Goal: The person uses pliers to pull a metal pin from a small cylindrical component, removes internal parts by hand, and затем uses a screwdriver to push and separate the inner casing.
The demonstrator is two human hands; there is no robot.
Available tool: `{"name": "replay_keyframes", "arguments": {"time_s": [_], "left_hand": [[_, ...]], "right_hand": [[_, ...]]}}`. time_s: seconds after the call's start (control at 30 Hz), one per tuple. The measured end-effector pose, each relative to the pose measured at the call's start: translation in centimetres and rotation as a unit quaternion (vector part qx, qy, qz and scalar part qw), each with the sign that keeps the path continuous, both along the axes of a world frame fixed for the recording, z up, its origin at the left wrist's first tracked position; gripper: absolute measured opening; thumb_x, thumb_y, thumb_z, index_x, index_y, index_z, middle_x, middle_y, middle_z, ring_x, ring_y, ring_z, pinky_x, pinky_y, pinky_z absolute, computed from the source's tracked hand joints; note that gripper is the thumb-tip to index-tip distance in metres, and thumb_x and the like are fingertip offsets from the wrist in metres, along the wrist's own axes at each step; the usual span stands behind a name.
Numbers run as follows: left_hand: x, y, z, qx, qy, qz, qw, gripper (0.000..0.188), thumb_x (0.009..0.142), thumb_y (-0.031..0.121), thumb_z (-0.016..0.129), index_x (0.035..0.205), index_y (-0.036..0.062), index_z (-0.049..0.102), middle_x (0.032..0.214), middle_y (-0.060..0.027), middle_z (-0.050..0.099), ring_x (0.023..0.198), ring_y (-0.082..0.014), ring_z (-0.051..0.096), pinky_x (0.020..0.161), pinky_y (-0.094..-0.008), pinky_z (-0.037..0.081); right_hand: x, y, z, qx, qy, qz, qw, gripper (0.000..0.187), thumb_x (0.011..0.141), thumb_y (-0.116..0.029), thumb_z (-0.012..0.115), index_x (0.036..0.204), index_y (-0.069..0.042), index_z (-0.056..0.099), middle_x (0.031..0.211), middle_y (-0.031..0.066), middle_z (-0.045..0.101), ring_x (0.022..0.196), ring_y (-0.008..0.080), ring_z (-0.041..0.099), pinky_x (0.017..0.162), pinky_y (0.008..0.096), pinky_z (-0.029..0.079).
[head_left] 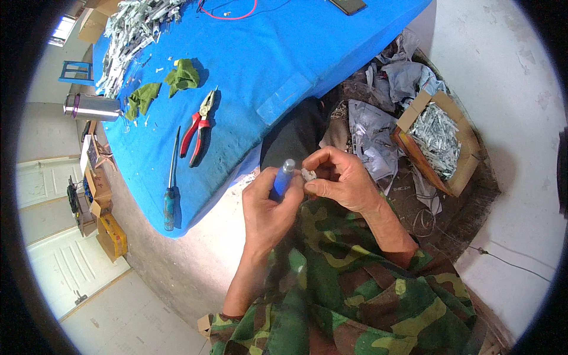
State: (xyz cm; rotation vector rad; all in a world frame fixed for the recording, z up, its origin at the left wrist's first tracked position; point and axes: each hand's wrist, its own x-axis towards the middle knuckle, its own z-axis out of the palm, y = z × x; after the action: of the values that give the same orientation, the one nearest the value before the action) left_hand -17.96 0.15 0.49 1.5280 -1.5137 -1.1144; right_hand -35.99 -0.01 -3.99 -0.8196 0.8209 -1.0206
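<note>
My left hand (pixel 268 204) is closed around a blue handle (pixel 281 182) with a rounded metallic end pointing up; its lower part is hidden in the fist. Beside it, my right hand (pixel 343 180) pinches a small whitish piece (pixel 309 174) between thumb and index finger, close to the left fingers. I cannot make out what kind of piece it is. Both hands are above my lap, just off the table edge. On the blue-covered table (pixel 248 94) lie red-and-black pliers (pixel 198 127) and a screwdriver (pixel 170 195) with a teal handle.
Two green cloth pieces (pixel 182 77) lie near a heap of thin grey-white strips (pixel 130 41) at the far left. A steel flask (pixel 94 107) rests at the table's left edge. To the right, a cardboard box (pixel 467 136) holds similar strips, beside plastic bags (pixel 373 136).
</note>
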Motion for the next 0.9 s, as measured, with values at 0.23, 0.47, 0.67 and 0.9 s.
{"name": "replay_keyframes", "arguments": {"time_s": [0.23,0.47,0.67,0.9], "left_hand": [[-0.4,-0.4,0.7,0.022,-0.042,-0.005,0.999,0.014,0.091,0.011,0.065,0.091,-0.0031,0.066,0.069,0.0012,0.057,0.065,-0.0055,0.049,0.056,-0.0256,0.040],[-0.8,-0.8,1.5,0.044,-0.053,-0.009,0.998,0.015,0.091,0.012,0.064,0.091,-0.0023,0.065,0.071,0.0019,0.057,0.066,-0.0050,0.048,0.057,-0.0256,0.040],[-0.5,-1.3,1.4,0.053,0.003,0.024,0.998,0.017,0.089,0.012,0.069,0.086,-0.0040,0.065,0.064,-0.0081,0.059,0.060,-0.0091,0.054,0.055,-0.0294,0.043],[-0.8,-1.1,0.8,-0.048,-0.093,-0.004,0.995,0.012,0.091,0.010,0.067,0.087,-0.0014,0.065,0.068,0.0039,0.053,0.062,-0.0046,0.044,0.054,-0.0247,0.036]], "right_hand": [[0.2,0.3,0.1,-0.011,0.019,-0.035,0.999,0.026,0.091,-0.002,0.076,0.113,0.001,0.063,0.097,0.0043,0.070,0.084,0.0080,0.067,0.071,0.0236,0.055],[0.3,0.6,-0.4,-0.098,0.054,-0.099,0.989,0.020,0.090,0.001,0.075,0.107,0.002,0.064,0.107,0.0055,0.069,0.090,0.0083,0.067,0.075,0.0237,0.056],[0.3,0.4,1.5,-0.075,0.055,-0.070,0.993,0.023,0.094,0.002,0.070,0.117,0.002,0.065,0.112,0.0060,0.068,0.093,0.0100,0.067,0.080,0.0251,0.056],[-0.2,0.1,1.2,-0.074,0.146,-0.036,0.986,0.024,0.098,-0.005,0.065,0.120,0.004,0.066,0.101,0.0064,0.072,0.090,0.0083,0.067,0.079,0.0250,0.055]]}}
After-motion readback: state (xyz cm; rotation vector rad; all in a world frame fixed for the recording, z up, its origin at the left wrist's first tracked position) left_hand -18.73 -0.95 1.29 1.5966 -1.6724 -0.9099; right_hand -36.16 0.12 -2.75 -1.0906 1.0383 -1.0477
